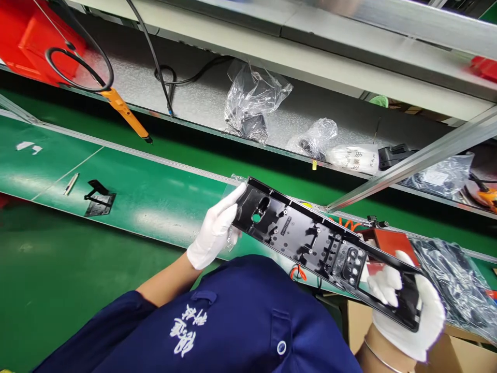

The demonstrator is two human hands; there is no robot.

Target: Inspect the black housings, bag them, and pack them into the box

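A long black plastic housing (298, 233) is held up in front of my chest, its ribbed inner side facing me. It slants down to the right, with an oval slot near its left end and a small buttoned insert toward the right. My left hand (215, 225), in a white glove, grips the left end, with some clear film beside the fingers. On the right end, my gloved right hand (423, 316) is closed around the edge, and its fingers show through an opening in the housing.
An orange electric screwdriver (126, 114) hangs at the left. A small black part (100, 198) and a pen (71, 184) lie on the green bench (155, 207). Bagged parts (252, 103) line the shelf. At right are a red box (392, 243), a plastic-wrapped stack (458, 280) and a slanting metal post (411, 160).
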